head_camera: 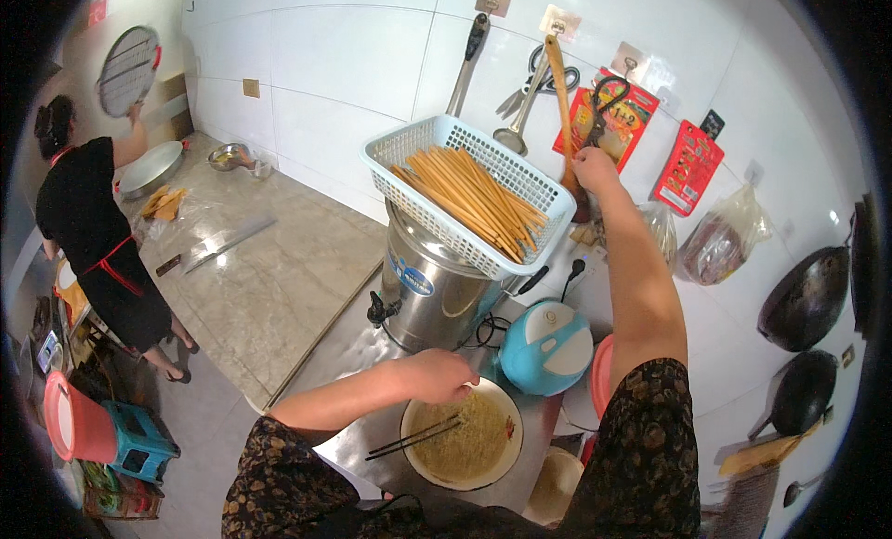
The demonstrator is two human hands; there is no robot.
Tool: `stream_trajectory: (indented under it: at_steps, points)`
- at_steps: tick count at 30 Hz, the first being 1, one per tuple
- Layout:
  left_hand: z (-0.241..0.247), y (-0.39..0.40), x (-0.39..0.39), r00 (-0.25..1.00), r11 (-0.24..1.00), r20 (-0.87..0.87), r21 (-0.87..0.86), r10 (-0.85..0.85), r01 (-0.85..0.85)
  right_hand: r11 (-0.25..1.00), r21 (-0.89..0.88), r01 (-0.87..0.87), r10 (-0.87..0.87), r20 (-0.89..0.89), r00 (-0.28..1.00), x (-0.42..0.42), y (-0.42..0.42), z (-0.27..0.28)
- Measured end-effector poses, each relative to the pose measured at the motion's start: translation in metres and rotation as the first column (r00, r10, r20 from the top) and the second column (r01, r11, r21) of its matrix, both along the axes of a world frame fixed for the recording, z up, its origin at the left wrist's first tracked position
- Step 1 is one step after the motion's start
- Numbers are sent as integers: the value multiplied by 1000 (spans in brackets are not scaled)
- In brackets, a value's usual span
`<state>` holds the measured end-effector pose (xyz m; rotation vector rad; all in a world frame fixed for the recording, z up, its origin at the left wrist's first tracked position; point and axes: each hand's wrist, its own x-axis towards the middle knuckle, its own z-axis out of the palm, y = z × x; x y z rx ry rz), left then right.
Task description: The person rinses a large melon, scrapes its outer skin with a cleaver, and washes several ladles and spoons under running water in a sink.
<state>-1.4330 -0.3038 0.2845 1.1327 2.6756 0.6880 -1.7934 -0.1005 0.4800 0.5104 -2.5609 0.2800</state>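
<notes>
My right hand (596, 169) is raised to the wall, its fingers closed around the lower end of dark scissors (601, 114), whose handle loops are up by a wall hook. Close beside it hangs a long wooden utensil (559, 86). My left hand (446, 377) hovers over the far rim of a white enamel basin (514, 462), fingers curled; whether they pinch anything is hidden. A yellowish, fine-textured food (463, 448) fills the basin, with a small red patch at its right side. Dark chopsticks (414, 438) rest across the basin's left rim, tips in the food.
Beyond the basin, a steel drum with a tap (425, 309) carries a light-blue basket (380, 162) of wooden chopsticks (474, 204). A turquoise-white appliance (547, 347) stands right of it. A knife (226, 245) lies on the left counter (279, 309). A person in black (90, 204) raises a racket (130, 70). Woks (805, 298) hang right.
</notes>
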Motion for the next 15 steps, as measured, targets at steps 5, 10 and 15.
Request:
stream_trajectory:
  at_steps: [5, 10, 15]
  points:
    - [-6, 0, 0, 999, 998, 28, -48, -47, 48, 991, -102, -86, 80, -62, 995, 41, 0, -17]
    - [-16, 22, 0, 995, 995, 3, -42, -95, 95, 977, -162, -135, 134, -13, 991, 83, 23, -35]
    - [-8, 58, 6, 984, 981, 78, -97, -162, 169, 937, -88, -338, 336, -32, 941, 145, 77, -72]
